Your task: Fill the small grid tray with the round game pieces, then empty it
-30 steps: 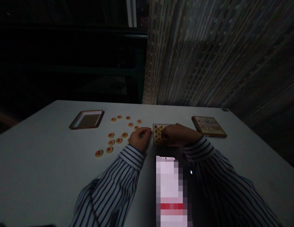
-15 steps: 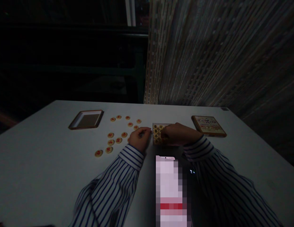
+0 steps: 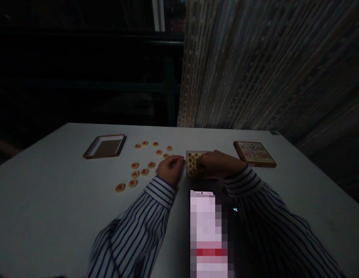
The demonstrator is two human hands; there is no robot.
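Note:
A small box [image 3: 193, 155] holding round wooden game pieces with dark marks sits at the middle of the grey table [image 3: 52, 200]. My left hand [image 3: 170, 168] rests curled against the box's left side, fingers closed. My right hand [image 3: 216, 164] lies over the box's right part with fingers bent down onto the pieces; what they pinch is hidden. Several loose round pieces with red marks [image 3: 144, 172] lie scattered left of my left hand. Both arms wear striped sleeves.
An empty brown-rimmed tray [image 3: 105, 146] lies at the back left. A printed box lid [image 3: 254, 153] lies at the back right. A blurred-out upright object [image 3: 206, 231] stands between my forearms. A slatted wall rises behind the table on the right.

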